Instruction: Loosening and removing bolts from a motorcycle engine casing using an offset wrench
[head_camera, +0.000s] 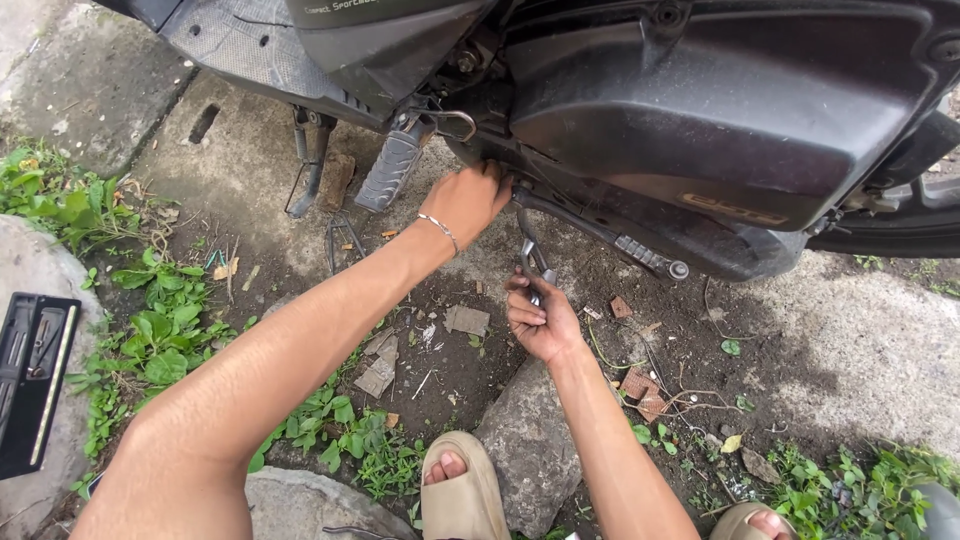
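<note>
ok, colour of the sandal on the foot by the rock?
Beige, plain, no pattern: the sandal shows best in the head view, bottom centre, beside the grey rock.

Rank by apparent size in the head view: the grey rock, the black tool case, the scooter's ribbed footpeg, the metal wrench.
1. Grey rock
2. Black tool case, cut by the frame edge, so nearly alike
3. Ribbed footpeg
4. Metal wrench, partly hidden in the right hand

Hidden / cut off

Left hand (466, 203) fingertips vanish under the scooter (700, 110); wrench (530, 255) head hidden there, handle buried in right hand (540, 320). Scooter cropped top and right, tool case (30, 380) by left edge, sandals (462, 495) at bottom.
</note>
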